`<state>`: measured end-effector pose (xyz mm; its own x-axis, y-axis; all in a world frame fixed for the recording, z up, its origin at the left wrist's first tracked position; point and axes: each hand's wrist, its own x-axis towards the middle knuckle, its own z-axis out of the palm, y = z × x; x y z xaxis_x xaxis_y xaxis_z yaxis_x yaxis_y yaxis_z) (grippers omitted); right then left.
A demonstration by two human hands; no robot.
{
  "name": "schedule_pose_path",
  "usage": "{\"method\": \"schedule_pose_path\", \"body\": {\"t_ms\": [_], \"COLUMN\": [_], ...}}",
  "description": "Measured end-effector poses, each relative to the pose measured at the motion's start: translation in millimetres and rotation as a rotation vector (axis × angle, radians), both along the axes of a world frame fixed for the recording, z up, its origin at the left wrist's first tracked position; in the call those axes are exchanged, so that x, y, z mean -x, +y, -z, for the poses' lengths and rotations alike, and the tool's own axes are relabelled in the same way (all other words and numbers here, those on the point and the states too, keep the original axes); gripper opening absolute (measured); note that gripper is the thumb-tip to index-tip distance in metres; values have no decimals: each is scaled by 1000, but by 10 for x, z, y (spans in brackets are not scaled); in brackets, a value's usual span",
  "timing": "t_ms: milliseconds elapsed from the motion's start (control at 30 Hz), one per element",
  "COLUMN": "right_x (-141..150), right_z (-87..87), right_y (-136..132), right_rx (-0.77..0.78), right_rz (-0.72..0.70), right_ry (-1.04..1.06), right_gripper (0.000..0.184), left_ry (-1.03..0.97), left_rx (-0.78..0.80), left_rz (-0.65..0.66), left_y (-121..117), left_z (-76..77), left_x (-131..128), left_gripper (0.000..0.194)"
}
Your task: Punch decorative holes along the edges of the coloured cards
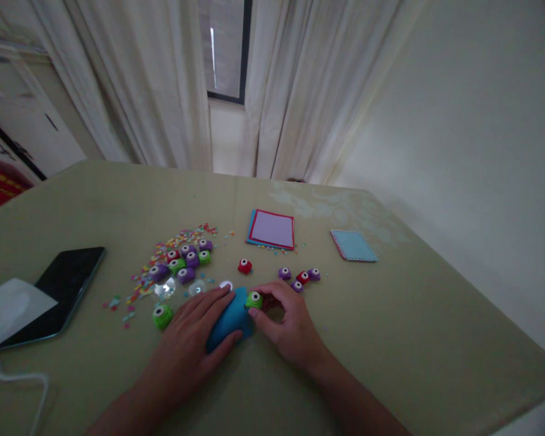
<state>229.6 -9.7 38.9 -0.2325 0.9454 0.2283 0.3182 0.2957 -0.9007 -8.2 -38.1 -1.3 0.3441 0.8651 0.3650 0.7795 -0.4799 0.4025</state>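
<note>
My left hand (193,330) is closed over a curved blue sheet of paper (229,321), fingers along its far side and thumb on its near edge. My right hand (293,324) pinches a small green craft punch (254,300) with a flower-like mark on top, at the sheet's right edge. How far the paper sits inside the punch I cannot tell. A larger green punch (162,316) stands just left of my left hand. Beyond my hands are a lone red punch (244,266) and, further right, a small group with a purple punch (284,274).
Several punches (191,259) cluster at left among colourful paper confetti (154,257) and clear round discs (165,288). A stack of coloured paper squares (273,229) lies farther back, a light blue square (354,246) to its right. White paper (16,309) overlaps a black tablet (77,278).
</note>
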Motion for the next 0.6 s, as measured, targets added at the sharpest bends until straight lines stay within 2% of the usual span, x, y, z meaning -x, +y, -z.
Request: {"method": "schedule_pose_path", "body": {"t_ms": [367, 600], "right_x": [-31, -36], "right_z": [46, 29], "right_y": [39, 40], "right_rx": [21, 37], "right_rz": [-41, -60], "right_ry": [-245, -285], "right_gripper": [30, 34], "left_ry": [116, 156], "left_rx": [-12, -24], "left_rz": [22, 36], "left_y": [-16, -41], "left_z": [32, 12], "left_x": [2, -1], "left_gripper": [72, 76]}}
